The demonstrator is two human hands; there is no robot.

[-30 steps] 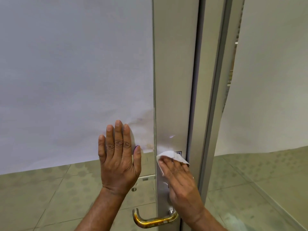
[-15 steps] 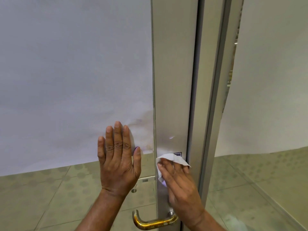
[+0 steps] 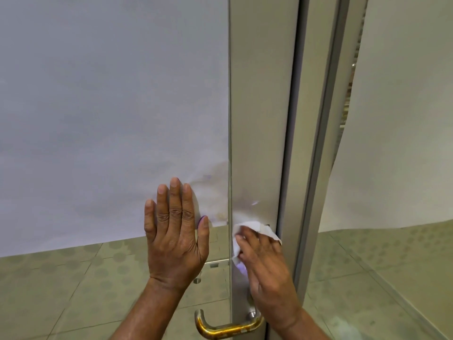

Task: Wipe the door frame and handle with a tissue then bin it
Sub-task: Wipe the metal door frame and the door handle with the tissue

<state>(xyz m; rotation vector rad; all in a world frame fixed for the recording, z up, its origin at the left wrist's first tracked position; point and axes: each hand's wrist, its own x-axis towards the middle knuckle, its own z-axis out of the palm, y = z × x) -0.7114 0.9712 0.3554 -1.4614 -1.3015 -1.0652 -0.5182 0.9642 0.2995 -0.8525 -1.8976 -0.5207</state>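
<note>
Glazed door panel (image 3: 110, 106), its upper part covered by a matte white sheet whose lower edge slopes across the glass, leaving a clear strip through which pale speckled floor tiles (image 3: 61, 290) show. The sheet bears a faint brownish smudge (image 3: 215, 190) near its right edge. To the right stands the door frame (image 3: 257, 119), a tall, flat stile of smooth brushed metal with a dull sheen, followed by a dark vertical gap and a second metal upright (image 3: 326, 143); beyond it lies another glass pane (image 3: 404, 106) backed by a similar white sheet. The left hand (image 3: 175, 239) lies flat and fully open on the glass, fingers extended and close together, holding nothing. The right hand (image 3: 264, 271) presses a crumpled white tissue (image 3: 255, 229) against the stile with loosely extended fingers; the tissue's upper edge and left side protrude past the fingertips. Below, at the bottom edge of view, a curved lever handle (image 3: 225, 328) of polished brass-coloured metal projects leftward from the stile, partly overlapped by the right wrist.
</note>
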